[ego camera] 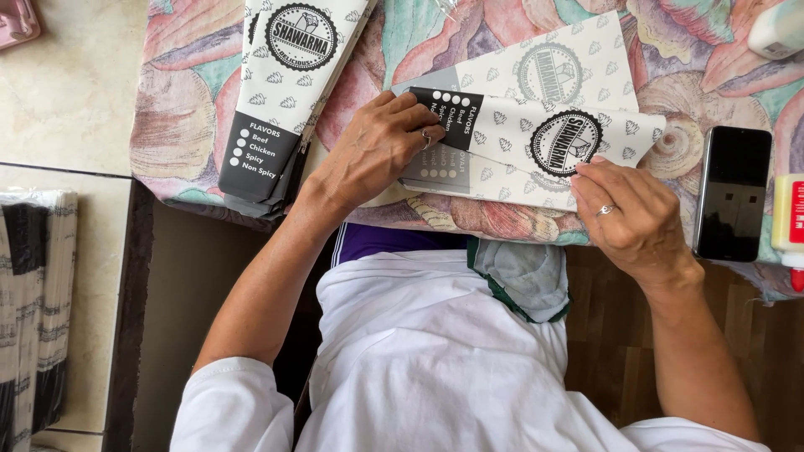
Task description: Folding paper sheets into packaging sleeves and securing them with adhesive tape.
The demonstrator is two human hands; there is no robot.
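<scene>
**One camera, looking straight down from the head**

The only view sits on the person's head and points down, close over the two bare hands. The fingers sit in the upper middle. The white-shirted lap fills the bottom; the shell-patterned tablecloth (pixel 184 125) runs beyond the fingertips.

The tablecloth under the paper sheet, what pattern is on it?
The tablecloth has large pastel seashell shapes in pink, teal and beige, as the head view shows.

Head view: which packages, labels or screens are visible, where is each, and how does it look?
Paper wrapper: under both hands, white and grey, black round emblem.
Stack of wrappers: upper left, white with black end.
Phone: right, dark blank screen.
Glue bottle: right edge, white with red label.
</scene>
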